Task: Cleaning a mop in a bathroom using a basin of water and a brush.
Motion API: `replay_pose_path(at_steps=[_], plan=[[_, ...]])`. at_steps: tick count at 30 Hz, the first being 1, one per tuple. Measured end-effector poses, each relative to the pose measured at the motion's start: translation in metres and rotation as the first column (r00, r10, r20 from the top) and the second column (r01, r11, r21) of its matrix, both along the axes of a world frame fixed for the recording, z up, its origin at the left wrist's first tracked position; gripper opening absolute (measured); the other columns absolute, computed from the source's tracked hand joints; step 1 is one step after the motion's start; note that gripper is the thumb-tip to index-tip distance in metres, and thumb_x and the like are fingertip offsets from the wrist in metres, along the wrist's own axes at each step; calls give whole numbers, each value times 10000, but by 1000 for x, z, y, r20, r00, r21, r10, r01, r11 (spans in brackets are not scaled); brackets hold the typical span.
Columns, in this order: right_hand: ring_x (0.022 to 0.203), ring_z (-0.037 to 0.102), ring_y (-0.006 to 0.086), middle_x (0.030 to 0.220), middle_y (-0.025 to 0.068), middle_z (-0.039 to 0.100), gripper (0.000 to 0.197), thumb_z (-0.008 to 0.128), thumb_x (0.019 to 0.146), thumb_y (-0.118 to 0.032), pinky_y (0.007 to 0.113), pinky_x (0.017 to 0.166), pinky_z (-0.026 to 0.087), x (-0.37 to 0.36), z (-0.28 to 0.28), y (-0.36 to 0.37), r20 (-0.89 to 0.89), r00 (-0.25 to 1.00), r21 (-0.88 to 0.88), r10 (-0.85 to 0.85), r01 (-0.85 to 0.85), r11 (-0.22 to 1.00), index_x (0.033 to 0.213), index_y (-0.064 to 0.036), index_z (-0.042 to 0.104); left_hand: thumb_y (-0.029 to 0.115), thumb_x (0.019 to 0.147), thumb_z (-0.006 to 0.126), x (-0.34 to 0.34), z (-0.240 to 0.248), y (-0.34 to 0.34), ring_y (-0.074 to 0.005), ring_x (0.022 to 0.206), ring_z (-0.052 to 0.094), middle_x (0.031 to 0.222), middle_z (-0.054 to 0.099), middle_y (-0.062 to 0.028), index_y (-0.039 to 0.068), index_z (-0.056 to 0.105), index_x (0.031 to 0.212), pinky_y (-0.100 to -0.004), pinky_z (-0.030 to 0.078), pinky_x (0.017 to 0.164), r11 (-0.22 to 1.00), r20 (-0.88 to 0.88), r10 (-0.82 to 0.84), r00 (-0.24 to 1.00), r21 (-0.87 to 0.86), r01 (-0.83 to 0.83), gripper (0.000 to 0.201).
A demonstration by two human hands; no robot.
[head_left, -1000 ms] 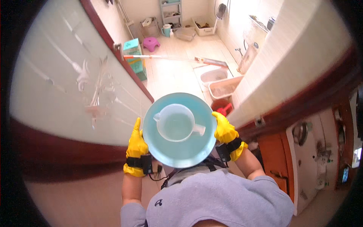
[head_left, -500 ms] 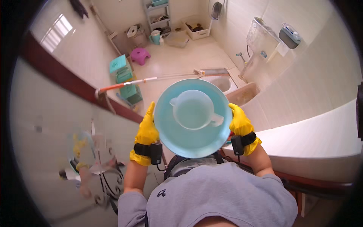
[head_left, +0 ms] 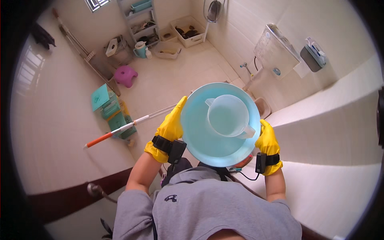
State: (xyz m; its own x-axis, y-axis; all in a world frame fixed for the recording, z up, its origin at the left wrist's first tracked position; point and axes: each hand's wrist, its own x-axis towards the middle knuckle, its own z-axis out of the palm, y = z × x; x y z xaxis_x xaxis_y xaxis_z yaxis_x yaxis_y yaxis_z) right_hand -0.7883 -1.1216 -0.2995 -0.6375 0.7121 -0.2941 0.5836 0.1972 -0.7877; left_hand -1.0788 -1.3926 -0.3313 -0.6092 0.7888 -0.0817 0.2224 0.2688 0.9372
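A round light-blue basin (head_left: pixel 194 128) is held up in front of my body by both hands. Inside it sits a translucent plastic jug (head_left: pixel 228 116) with a spout at its upper left and a handle at its lower right. My left hand (head_left: pixel 170 126), in a yellow rubber glove, grips the basin's left side with the thumb along the rim. On the opposite side my right hand (head_left: pixel 269 140), gloved the same way, clasps the rim near the jug's handle. Most fingers of both hands are hidden by the basin. Whether it contains water is hard to tell.
An orange-and-white mop pole (head_left: pixel 120 130) slants at the left beside green boxes (head_left: pixel 108 105). Farther back are a purple stool (head_left: pixel 126 76), a grey shelf rack (head_left: pixel 140 25) and a white tub (head_left: pixel 188 33). A toilet cistern (head_left: pixel 274 52) hangs on the right wall. A white counter (head_left: pixel 320 180) runs along my right.
My view has turned rightward and moved farther into the bathroom, past the doorway edge. The basin and jug sit farther right in view, still between both hands.
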Motion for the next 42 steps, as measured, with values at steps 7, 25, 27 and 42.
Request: replay_pose_path(at_steps=[7, 25, 27, 42], plan=[[1278, 571, 323, 1382, 237, 571, 594, 692, 864, 27, 375, 1076, 450, -17, -2, 58, 205, 972, 133, -117, 91, 987, 1413, 16, 467, -74, 828, 663, -36, -8, 68, -241, 929, 685, 1066, 718, -152, 69, 311, 1573, -323, 528, 903, 989, 236, -64, 970, 146, 29, 837], [1142, 645, 236, 1281, 120, 656, 453, 598, 918, 85, 326, 982, 514, -186, -116, 128, 74, 787, -369, -613, 593, 716, 1352, -14, 513, -106, 901, 560, -216, -99, 167, -203, 995, 663, 1187, 704, -146, 58, 306, 1565, -301, 498, 955, 989, 145, -20, 989, -141, 40, 730], [1154, 640, 231, 1295, 130, 649, 457, 610, 906, 82, 324, 983, 511, -206, -148, 121, 110, 833, -271, -543, 550, 790, 1344, -9, 521, -119, 909, 542, -240, -132, 155, -206, 1011, 660, 1208, 694, -148, 57, 304, 1564, -303, 498, 963, 993, 194, -7, 981, -114, 30, 719], [1009, 656, 185, 1129, 77, 706, 462, 487, 1043, -441, 318, 913, 524, -373, -225, 93, 191, 787, -845, -587, 437, 310, 1214, -47, 656, -170, 887, 530, -316, -203, 94, -186, 979, 664, 1326, 655, -157, 81, 128, 1614, -255, 523, 868, 862, 199, 312, 929, -469, -189, 868]])
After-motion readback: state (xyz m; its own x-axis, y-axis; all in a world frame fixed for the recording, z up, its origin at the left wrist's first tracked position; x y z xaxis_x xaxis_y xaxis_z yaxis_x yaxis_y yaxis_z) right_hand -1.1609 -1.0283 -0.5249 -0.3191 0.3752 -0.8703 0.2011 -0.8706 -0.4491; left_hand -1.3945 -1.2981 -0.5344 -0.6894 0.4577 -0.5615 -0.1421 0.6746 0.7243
